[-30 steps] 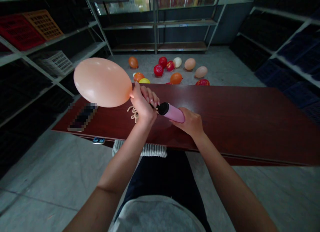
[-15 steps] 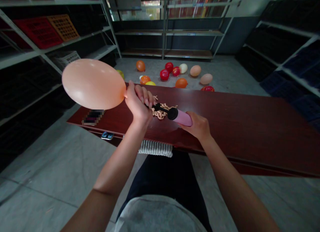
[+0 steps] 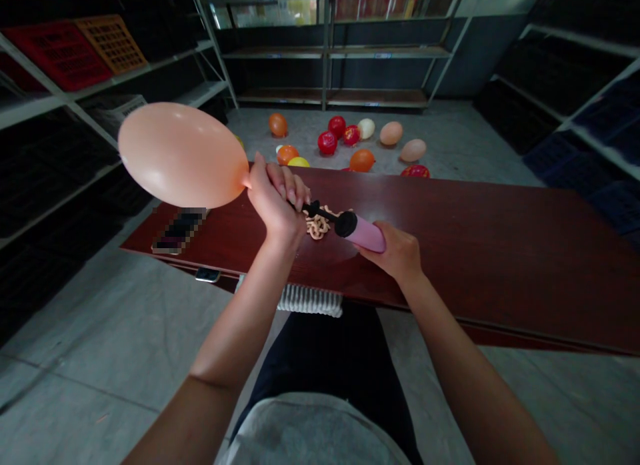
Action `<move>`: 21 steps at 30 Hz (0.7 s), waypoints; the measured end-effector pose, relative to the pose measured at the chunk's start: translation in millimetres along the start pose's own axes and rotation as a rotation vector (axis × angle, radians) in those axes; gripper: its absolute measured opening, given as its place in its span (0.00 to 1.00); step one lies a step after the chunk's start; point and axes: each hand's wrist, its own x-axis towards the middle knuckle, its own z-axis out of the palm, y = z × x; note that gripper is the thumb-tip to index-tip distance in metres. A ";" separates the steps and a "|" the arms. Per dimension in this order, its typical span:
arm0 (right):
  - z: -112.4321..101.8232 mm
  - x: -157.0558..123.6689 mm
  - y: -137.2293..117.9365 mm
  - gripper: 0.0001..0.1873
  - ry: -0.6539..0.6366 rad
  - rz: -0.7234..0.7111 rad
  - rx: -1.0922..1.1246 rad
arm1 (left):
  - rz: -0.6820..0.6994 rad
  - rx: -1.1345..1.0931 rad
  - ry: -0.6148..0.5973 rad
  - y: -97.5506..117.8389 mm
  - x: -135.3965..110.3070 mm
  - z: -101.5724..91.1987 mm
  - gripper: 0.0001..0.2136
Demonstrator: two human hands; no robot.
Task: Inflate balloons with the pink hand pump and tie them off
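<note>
A large inflated peach balloon (image 3: 183, 155) hangs out to the left, its neck pinched in my left hand (image 3: 277, 191). That hand is closed, and the black front end of a hand pump goes into its fingers; the nozzle tip is hidden there. My right hand (image 3: 399, 250) is wrapped round the pink barrel of the balloon pump (image 3: 367, 233). Between the hands a stretch of the pump's black rod shows. Under the pump, a small heap of uninflated peach balloons (image 3: 319, 225) lies on the dark red table (image 3: 480, 245), partly covered by it.
A phone-like dark object (image 3: 179, 230), blurred out, lies at the table's left end. Another device (image 3: 207, 275) sits just below the front edge, near a grey ribbed cloth (image 3: 313, 300). Inflated balloons (image 3: 362, 161) in several colours lie on the floor beyond. Shelves (image 3: 380, 51) stand around.
The view has tipped down slightly, so the background sits higher. The balloon appears a little higher and further left. Both hands keep the same grip, with the pump's rod showing about the same length.
</note>
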 end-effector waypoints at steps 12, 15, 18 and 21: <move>-0.1 2.4 1.8 0.28 -0.023 0.049 -0.013 | 0.002 -0.058 -0.020 -28.7 1.6 8.7 0.29; -0.3 2.7 1.7 0.28 -0.031 0.060 -0.021 | -0.023 -0.059 -0.022 -38.2 -2.7 10.0 0.28; 0.4 2.3 2.1 0.28 -0.004 0.044 -0.019 | -0.037 -0.066 -0.029 -42.7 -5.8 10.3 0.28; 1.0 1.9 2.0 0.27 0.013 0.024 -0.010 | -0.062 -0.044 0.001 -41.5 -7.3 8.5 0.28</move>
